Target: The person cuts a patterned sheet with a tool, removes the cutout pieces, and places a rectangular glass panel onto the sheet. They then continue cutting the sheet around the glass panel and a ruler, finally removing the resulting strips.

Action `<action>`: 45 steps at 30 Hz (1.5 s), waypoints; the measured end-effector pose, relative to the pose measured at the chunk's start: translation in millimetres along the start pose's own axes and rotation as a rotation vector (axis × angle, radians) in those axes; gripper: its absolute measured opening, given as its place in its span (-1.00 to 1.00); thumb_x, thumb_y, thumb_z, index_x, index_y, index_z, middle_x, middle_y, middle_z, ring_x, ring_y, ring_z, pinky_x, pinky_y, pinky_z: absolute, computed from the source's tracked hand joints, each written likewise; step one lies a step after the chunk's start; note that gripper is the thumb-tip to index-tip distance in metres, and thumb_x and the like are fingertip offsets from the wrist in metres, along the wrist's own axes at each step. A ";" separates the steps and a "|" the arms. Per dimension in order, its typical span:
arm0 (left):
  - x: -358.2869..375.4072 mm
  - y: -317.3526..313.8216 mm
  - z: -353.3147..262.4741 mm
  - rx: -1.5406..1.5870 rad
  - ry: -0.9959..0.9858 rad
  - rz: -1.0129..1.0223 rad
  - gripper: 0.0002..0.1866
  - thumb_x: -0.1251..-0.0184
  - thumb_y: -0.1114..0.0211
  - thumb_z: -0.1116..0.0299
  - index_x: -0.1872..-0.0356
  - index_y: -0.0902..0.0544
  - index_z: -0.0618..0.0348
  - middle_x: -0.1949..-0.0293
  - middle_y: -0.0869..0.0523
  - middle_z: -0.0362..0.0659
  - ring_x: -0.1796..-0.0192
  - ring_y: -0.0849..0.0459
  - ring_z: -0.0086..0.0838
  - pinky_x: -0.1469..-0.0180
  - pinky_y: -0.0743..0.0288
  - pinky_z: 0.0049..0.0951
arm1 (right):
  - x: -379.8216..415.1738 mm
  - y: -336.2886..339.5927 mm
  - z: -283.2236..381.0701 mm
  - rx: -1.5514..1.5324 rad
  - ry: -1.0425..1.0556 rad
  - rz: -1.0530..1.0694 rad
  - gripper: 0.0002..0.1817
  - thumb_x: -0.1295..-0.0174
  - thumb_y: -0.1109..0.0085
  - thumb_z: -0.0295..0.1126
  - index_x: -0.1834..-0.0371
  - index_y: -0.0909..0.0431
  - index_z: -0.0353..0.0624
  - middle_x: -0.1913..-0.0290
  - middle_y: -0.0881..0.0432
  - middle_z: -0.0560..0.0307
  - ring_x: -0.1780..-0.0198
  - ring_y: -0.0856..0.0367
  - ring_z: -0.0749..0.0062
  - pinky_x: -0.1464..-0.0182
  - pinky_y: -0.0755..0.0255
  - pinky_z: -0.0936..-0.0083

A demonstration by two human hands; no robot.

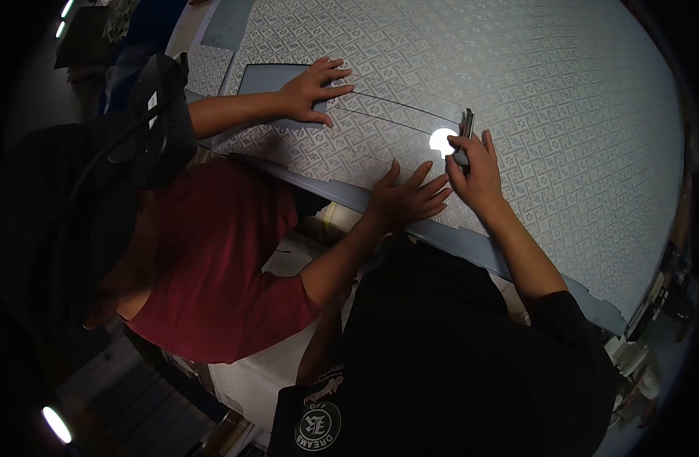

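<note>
Metal tool, just one, gripped in the right hand, long axis pointing away; left hand hidden, cannot tell its state.

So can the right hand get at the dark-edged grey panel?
Probably not freely: a co-worker's forearm crosses the grey panel, their hand is at its end, and the right hand holds a metal tool.

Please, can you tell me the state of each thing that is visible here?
Patterned sheet: spread out, mostly flat.
Gray panel: lying flat, partly covered.
Metal tool: held on the sheet, partly hidden.
Round spot: brightly lit.
Right hand: closed on the tool.
Co-worker's upper hand: fingers spread, over the panel.
Co-worker's lower hand: fingers spread.
Lamp: on.
</note>
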State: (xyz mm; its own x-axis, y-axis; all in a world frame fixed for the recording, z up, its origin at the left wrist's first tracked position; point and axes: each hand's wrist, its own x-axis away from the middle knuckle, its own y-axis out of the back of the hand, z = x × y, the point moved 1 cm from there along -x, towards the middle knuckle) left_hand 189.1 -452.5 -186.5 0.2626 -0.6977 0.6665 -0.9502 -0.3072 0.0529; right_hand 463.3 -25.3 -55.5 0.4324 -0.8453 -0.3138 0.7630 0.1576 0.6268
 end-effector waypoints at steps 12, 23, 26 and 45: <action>-23.2 -8.9 -11.9 -0.276 0.195 -0.090 -0.74 -0.56 -0.21 0.21 0.06 -0.61 0.22 0.21 -0.64 -0.13 0.13 -0.62 -0.36 0.00 -0.51 -0.29 | -9.4 0.3 -2.0 0.052 0.025 -0.004 -0.53 -0.09 -0.30 -0.53 -0.14 -0.57 -0.15 -0.02 -0.67 -0.10 -0.19 -0.61 -0.07 -0.58 -0.10 -0.24; -48.2 -61.5 -121.7 -0.507 -0.285 -0.049 -0.80 -0.43 -0.24 0.25 0.19 -0.62 0.18 0.25 -0.65 -0.14 0.08 -0.65 -0.30 -0.05 -0.55 -0.26 | -12.5 -4.1 -0.6 0.050 0.060 -0.047 -0.55 0.03 -0.34 -0.54 -0.02 -0.61 -0.17 0.01 -0.63 -0.16 -0.16 -0.59 -0.16 -0.52 -0.22 -0.27; -58.5 -77.7 -146.9 -0.569 -0.415 -0.036 -0.82 -0.40 -0.25 0.26 0.22 -0.62 0.17 0.26 -0.65 -0.14 0.07 -0.66 -0.29 -0.06 -0.56 -0.25 | -11.3 -4.7 -3.0 0.044 0.054 -0.043 -0.55 0.03 -0.35 -0.54 -0.03 -0.62 -0.16 0.01 -0.63 -0.16 -0.15 -0.59 -0.16 -0.52 -0.22 -0.27; -112.8 -172.4 -311.8 -0.981 -1.221 0.025 -0.90 -0.19 -0.30 0.35 0.45 -0.64 0.11 0.33 -0.67 -0.16 -0.02 -0.72 -0.19 -0.14 -0.63 -0.19 | -9.6 -5.0 -0.6 0.097 0.028 -0.051 -0.55 -0.01 -0.33 -0.51 -0.06 -0.63 -0.13 0.01 -0.64 -0.10 -0.17 -0.58 -0.08 -0.58 -0.14 -0.21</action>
State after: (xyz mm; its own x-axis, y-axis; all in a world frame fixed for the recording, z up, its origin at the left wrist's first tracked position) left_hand 270.9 -119.1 -39.0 -0.2437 -0.9279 -0.2822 -0.5625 -0.1018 0.8205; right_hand 455.6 -17.7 -56.0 0.4083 -0.8363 -0.3658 0.7348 0.0634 0.6753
